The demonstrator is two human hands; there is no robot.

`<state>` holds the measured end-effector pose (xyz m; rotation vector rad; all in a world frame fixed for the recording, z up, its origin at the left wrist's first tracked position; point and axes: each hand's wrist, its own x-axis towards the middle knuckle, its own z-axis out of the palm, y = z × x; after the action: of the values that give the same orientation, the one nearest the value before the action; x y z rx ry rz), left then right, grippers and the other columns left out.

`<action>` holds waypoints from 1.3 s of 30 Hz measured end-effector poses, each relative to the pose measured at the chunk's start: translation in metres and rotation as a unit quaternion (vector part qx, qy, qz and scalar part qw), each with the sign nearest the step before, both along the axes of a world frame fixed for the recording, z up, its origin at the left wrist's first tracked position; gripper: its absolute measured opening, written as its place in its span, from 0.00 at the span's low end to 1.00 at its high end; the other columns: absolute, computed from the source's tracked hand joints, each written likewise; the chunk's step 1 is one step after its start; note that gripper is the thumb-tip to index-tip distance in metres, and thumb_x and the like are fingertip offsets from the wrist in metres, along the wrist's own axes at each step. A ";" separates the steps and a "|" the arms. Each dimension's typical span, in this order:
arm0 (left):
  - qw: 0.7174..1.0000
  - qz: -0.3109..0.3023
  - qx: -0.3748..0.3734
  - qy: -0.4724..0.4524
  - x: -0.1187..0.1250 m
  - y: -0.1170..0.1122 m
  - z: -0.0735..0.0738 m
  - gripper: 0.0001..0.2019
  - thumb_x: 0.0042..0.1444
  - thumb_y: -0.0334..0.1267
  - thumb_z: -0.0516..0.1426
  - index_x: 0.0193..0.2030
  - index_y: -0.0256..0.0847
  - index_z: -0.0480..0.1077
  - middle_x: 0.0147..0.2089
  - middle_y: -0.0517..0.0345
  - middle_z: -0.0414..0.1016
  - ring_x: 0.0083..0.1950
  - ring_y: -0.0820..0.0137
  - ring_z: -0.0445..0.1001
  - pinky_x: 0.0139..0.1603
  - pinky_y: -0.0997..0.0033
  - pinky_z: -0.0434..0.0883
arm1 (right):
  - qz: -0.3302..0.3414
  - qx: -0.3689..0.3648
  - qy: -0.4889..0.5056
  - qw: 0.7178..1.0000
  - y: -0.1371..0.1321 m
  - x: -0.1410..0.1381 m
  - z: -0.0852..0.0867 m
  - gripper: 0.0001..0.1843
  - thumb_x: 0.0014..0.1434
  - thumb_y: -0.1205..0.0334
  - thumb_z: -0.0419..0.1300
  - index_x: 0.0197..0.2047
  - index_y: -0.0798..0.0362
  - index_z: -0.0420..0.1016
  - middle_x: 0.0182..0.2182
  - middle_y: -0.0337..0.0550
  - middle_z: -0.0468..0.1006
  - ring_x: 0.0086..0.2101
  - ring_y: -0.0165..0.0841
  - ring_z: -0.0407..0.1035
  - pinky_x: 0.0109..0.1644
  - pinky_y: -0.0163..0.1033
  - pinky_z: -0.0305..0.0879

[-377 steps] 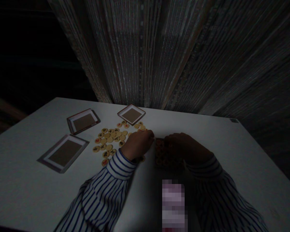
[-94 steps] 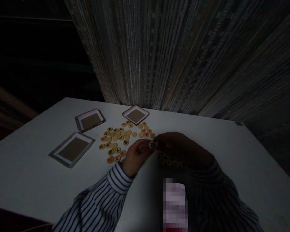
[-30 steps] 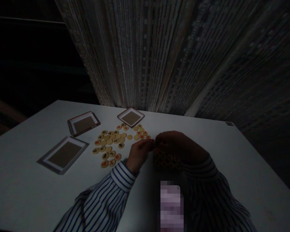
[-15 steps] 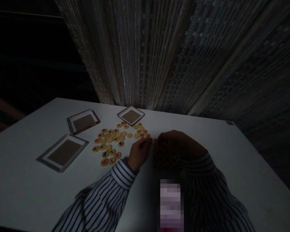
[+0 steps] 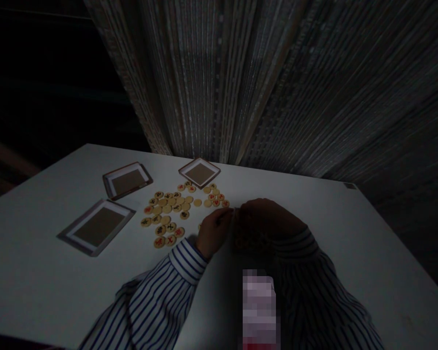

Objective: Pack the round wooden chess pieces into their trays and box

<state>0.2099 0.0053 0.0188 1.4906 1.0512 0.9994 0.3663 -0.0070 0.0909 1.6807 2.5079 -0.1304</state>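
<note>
My left hand [image 5: 212, 232] rests on the white table [image 5: 40, 287], fingers curled and pinched at the left edge of a small dark box [image 5: 248, 238] with round game pieces packed inside. My right hand [image 5: 268, 218] lies in shadow over that box, fingers bent down on it; what they hold is hidden. Several loose round wooden pieces [image 5: 170, 210] with red or black marks lie scattered just left of my hands.
Three shallow box trays sit at the back left: a large one [image 5: 97, 227], a middle one [image 5: 127, 180] and a small one [image 5: 199, 172]. A tall wall of stacked cardboard [image 5: 263, 82] rises behind the table. The room is very dark.
My left hand, which held one round piece up beside the box three seconds ago, has come down to the box's left edge. The right hand stays over the box.
</note>
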 end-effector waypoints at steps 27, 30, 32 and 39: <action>0.997 -0.030 0.040 0.060 0.000 0.000 0.000 0.11 0.54 0.37 0.52 0.41 0.38 0.72 0.42 0.52 0.76 0.43 0.68 0.73 0.45 0.70 0.70 | -0.025 -0.036 -0.021 0.999 0.004 -0.003 -0.009 0.14 0.56 0.61 0.50 0.41 0.54 0.74 0.38 0.50 0.77 0.35 0.36 0.72 0.36 0.35 0.63; 0.997 -0.026 0.037 0.056 0.000 0.000 -0.001 0.11 0.53 0.36 0.52 0.41 0.38 0.72 0.42 0.52 0.76 0.43 0.68 0.73 0.44 0.70 0.70 | -0.017 -0.040 -0.017 0.999 0.004 -0.002 -0.010 0.14 0.56 0.62 0.50 0.41 0.54 0.74 0.37 0.50 0.77 0.36 0.35 0.72 0.36 0.35 0.62; 0.997 -0.024 0.038 0.059 0.000 0.001 -0.001 0.11 0.53 0.36 0.52 0.41 0.38 0.72 0.42 0.52 0.76 0.43 0.68 0.73 0.44 0.69 0.70 | -0.013 -0.045 -0.017 0.999 0.005 -0.001 -0.011 0.14 0.56 0.62 0.50 0.40 0.54 0.75 0.36 0.50 0.77 0.35 0.35 0.72 0.36 0.36 0.62; 0.997 -0.021 0.043 0.061 0.000 0.000 0.000 0.10 0.53 0.35 0.52 0.40 0.38 0.72 0.41 0.53 0.76 0.43 0.68 0.73 0.45 0.68 0.70 | -0.010 -0.038 -0.009 0.999 0.005 -0.001 -0.012 0.15 0.56 0.62 0.49 0.40 0.54 0.75 0.36 0.49 0.77 0.35 0.36 0.72 0.35 0.35 0.63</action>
<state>0.2100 0.0053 0.0191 1.6547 1.0692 0.9437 0.3654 -0.0019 0.0786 1.6714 2.4413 -0.2083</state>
